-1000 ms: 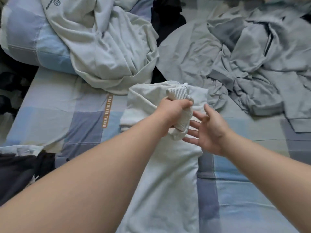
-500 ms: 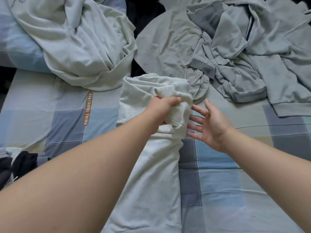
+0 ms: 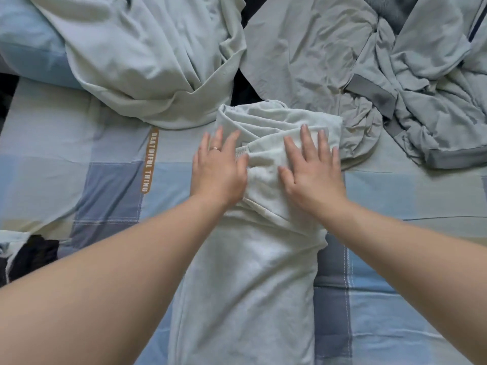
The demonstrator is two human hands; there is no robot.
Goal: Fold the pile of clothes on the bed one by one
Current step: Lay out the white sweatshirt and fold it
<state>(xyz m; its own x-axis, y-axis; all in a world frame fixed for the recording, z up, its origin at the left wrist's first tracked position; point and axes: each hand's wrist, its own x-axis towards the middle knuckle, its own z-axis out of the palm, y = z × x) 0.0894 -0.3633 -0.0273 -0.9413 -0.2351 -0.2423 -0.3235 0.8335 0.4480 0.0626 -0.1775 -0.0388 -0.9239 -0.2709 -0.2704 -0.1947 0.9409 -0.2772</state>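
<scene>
Tan label (image 3: 149, 160) on bedsheet (image 3: 79, 154) seemingly reads "BEATUIFUL THING"

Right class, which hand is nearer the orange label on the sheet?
Left. The left hand rests flat on the garment, beside the label; the right hand presses the same garment farther away, on the left hand's other side.

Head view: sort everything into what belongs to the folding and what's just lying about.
Job in hand: white sweatshirt, under the flat left hand and right hand; pale green top and grey clothes, unfolded.
Lying about: blue pillow, checked bedsheet, orange label.
</scene>
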